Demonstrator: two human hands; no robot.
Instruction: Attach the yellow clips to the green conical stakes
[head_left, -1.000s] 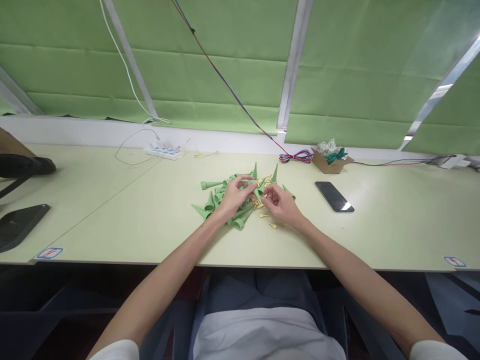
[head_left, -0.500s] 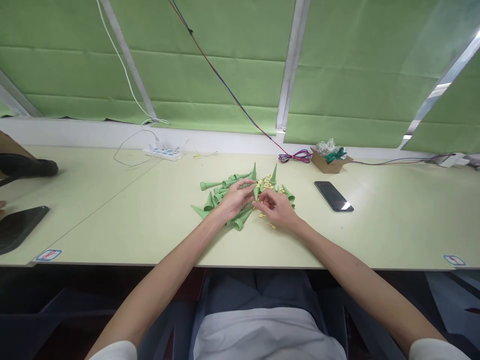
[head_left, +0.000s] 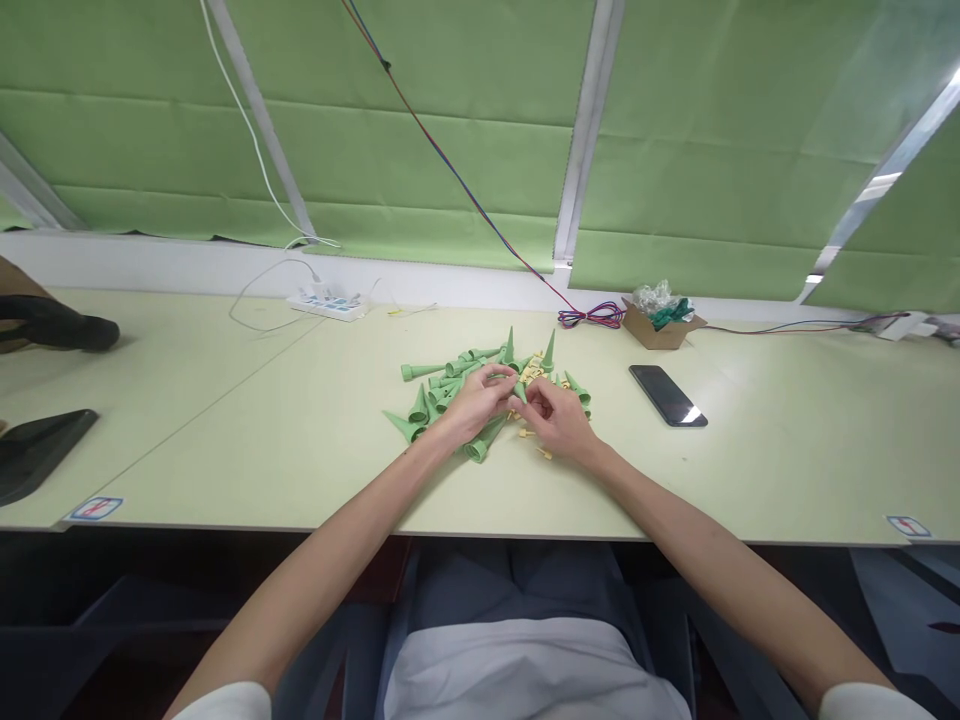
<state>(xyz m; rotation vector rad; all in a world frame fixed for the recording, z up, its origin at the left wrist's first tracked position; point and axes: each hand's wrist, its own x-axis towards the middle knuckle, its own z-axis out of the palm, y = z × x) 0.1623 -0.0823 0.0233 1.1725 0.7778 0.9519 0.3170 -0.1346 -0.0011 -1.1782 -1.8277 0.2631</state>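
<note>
Lying heaped left of the phone (head_left: 667, 394): a pile (head_left: 431, 390) of tapered, hollow cones mixed with small yellow pegs (head_left: 534, 370). The left hand (head_left: 474, 402) is pinching one green cone (head_left: 519, 388) at its fingertips. The right hand (head_left: 559, 418) is curling against the cone's tip, and what it holds cannot be told.

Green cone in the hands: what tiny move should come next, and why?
Probably a small push of the right hand toward the left hand, which pinches a green cone. Their fingertips nearly meet over the cone pile, with yellow pegs lying close by. What the right hand pinches is too small to tell.
</note>
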